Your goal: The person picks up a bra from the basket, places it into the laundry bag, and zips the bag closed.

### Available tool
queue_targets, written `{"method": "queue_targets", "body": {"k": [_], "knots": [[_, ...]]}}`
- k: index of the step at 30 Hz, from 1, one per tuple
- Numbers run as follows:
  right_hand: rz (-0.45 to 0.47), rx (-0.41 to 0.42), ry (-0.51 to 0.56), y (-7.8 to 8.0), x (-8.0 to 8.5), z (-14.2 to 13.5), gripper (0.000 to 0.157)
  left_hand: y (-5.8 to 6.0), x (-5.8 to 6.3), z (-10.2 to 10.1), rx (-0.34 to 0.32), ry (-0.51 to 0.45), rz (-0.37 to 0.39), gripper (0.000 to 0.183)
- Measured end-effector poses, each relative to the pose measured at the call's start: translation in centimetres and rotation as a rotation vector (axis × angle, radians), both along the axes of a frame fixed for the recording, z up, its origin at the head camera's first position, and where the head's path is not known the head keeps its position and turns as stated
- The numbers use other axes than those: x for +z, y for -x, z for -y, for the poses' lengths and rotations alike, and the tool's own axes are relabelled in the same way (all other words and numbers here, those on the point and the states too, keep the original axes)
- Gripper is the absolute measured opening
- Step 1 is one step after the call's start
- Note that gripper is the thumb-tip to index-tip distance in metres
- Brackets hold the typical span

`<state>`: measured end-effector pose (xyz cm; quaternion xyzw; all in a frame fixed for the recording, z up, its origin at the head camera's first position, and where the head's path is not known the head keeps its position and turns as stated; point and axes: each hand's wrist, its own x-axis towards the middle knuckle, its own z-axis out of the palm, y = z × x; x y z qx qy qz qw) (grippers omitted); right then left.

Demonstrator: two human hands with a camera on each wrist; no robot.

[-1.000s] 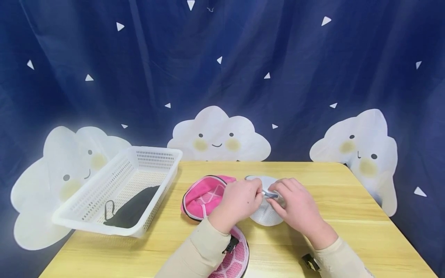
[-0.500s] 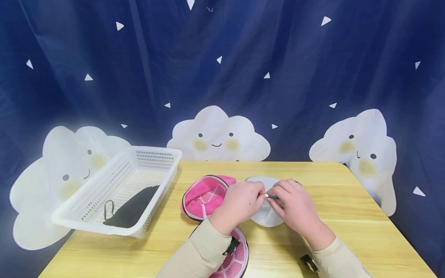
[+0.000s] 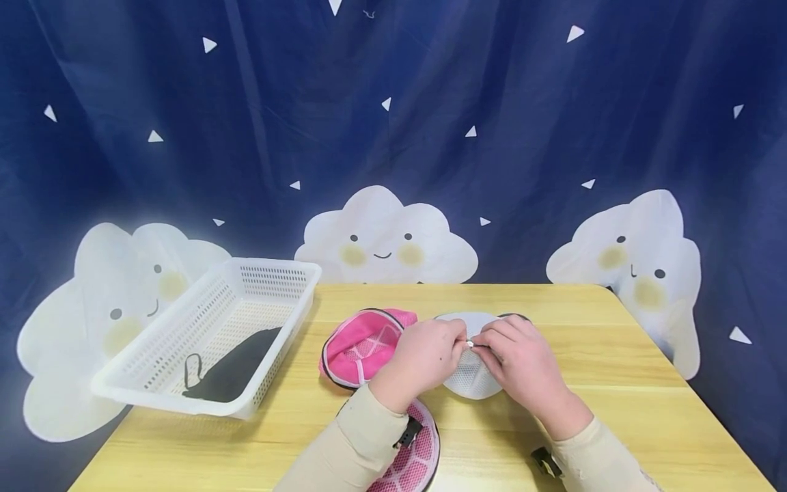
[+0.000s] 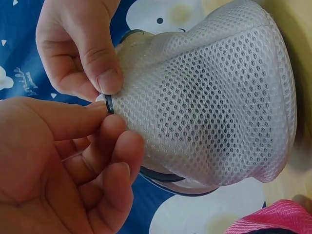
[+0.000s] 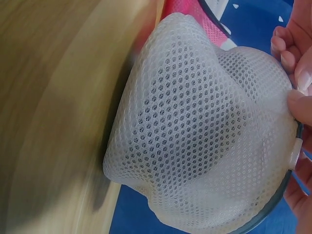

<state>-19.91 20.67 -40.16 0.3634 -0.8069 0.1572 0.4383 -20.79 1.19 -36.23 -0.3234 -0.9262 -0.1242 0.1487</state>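
A white mesh laundry bag (image 3: 472, 379) with a dark zipper edge hangs between my two hands, just above the table. My left hand (image 3: 427, 352) pinches the zipper edge, where a small white piece (image 3: 470, 344) shows at the fingertips. Close beside it, my right hand (image 3: 522, 359) pinches the same edge. The left wrist view shows the mesh body (image 4: 204, 102) bulging out, with both thumbs at the dark zipper edge (image 4: 109, 103). In the right wrist view, the bag's rounded mesh (image 5: 190, 107) fills the middle. The fingers partly hide the zipper.
An open pink mesh bag (image 3: 369, 348) lies left of my hands. Another pink mesh piece (image 3: 418, 447) lies under my left forearm. At the left stands a white basket (image 3: 307, 287) holding a black cloth item with a strap (image 3: 236, 369). The wooden table (image 3: 615, 342) ends before a blue curtain.
My fingertips have drawn closer together at the zipper edge. The dark stretch between them is shorter now, and more dark edge shows behind my right hand. The pink bags and basket stay put.
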Motion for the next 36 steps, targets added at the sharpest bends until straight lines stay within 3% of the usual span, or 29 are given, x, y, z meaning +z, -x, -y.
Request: {"method": "queue_targets", "body": {"k": [8, 12, 19, 25, 36], "knots": [[-0.042, 0.039, 0.031, 0.2, 0.4, -0.3, 0.029, 0.6, 0.1, 0.6, 0.037, 0.014, 0.034, 0.015], [-0.033, 0.038, 0.035, 0.2, 0.6, -0.7, 0.036, 0.9, 0.2, 1.0, 0.05, 0.013, 0.023, 0.013], [-0.008, -0.009, 0.008, 0.2, 0.8, -1.4, 0.036, 0.8, 0.7, 1.2, 0.014, 0.005, 0.048, 0.014], [0.055, -0.077, -0.027, 0.2, 0.8, -2.1, 0.005, 0.4, 0.8, 0.8, -0.009, 0.008, 0.061, 0.015], [0.132, -0.134, -0.008, 0.3, 0.7, -2.2, 0.018, 0.1, 0.3, 0.3, -0.048, -0.076, 0.037, 0.015]]}}
